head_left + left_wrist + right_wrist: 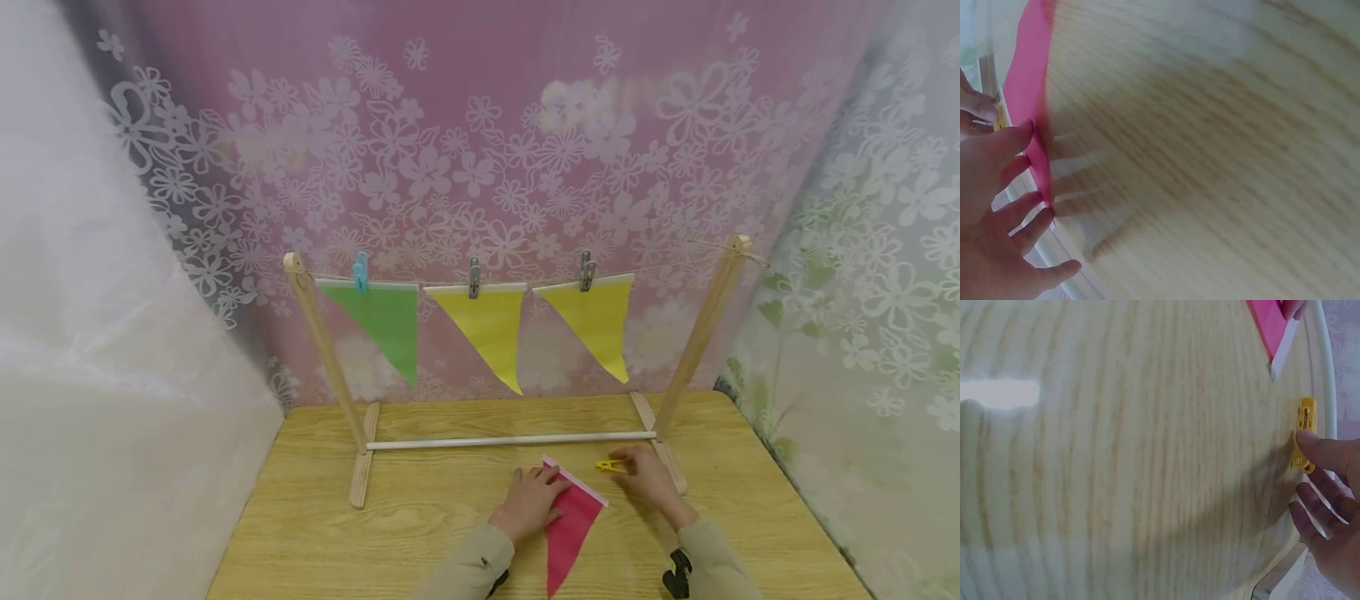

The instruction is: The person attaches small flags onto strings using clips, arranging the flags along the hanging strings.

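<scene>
A pink triangular pennant (pixel 573 521) with a white top band lies on the table. My left hand (pixel 529 502) touches its left side, thumb and fingertips resting on the fabric with the fingers spread. In the left wrist view, these fingertips (pixel 1038 215) meet the pennant's edge. To the right, my right hand (pixel 647 479) pinches a yellow clothespin (pixel 609 466) by one end, just above the tabletop. The right wrist view shows the thumb across the clothespin (pixel 1305 419) and the index finger against its other side. A small gap separates the clothespin from the pennant.
Behind the hands stands a wooden frame (pixel 697 350) with a white crossbar (pixel 510 441) and a string. From the string hang a green pennant (pixel 386 321) under a blue clothespin (pixel 361 272) and two yellow pennants (pixel 487 325) under grey clothespins (pixel 474 278). Flowered curtains surround the wooden table (pixel 300 542).
</scene>
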Demonstrator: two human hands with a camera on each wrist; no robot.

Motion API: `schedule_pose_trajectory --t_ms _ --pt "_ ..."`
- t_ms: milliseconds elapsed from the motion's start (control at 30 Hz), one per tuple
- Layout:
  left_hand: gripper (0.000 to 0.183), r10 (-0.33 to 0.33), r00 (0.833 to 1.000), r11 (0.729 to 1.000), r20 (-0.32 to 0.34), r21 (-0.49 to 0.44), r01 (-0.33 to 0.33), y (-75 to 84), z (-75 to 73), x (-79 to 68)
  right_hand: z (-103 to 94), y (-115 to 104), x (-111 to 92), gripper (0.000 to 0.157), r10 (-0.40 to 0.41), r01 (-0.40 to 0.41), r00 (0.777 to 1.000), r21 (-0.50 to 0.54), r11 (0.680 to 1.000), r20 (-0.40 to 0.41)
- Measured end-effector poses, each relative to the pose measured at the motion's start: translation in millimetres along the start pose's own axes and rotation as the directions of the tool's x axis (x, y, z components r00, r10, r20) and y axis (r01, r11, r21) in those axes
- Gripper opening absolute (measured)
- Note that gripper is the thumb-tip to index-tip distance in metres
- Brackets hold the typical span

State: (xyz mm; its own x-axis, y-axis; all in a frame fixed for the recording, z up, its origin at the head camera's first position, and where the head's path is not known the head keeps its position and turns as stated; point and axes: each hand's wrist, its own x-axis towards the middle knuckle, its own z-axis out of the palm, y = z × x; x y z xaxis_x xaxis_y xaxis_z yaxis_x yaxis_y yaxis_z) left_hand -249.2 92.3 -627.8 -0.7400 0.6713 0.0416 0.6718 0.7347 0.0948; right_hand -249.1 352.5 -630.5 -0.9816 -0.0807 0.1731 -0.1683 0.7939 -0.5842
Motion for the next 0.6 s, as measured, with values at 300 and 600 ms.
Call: schedule_pose_trajectory --t_ms 300,600 --pt "0.047 -0.050 0.997 0.987 -0.066 0.149 0.059 12.7 1.2 -17.1 4.7 5 -7 0.026 -0.025 0.022 0.999 -0.051 0.998 -0.045" --pt "0.048 -0.078 0.983 0.972 -0.165 0.205 0.111 18.5 -2.1 -26.7 6.6 5 -13 0.029 0.012 -0.014 0.997 -0.033 0.999 -0.074"
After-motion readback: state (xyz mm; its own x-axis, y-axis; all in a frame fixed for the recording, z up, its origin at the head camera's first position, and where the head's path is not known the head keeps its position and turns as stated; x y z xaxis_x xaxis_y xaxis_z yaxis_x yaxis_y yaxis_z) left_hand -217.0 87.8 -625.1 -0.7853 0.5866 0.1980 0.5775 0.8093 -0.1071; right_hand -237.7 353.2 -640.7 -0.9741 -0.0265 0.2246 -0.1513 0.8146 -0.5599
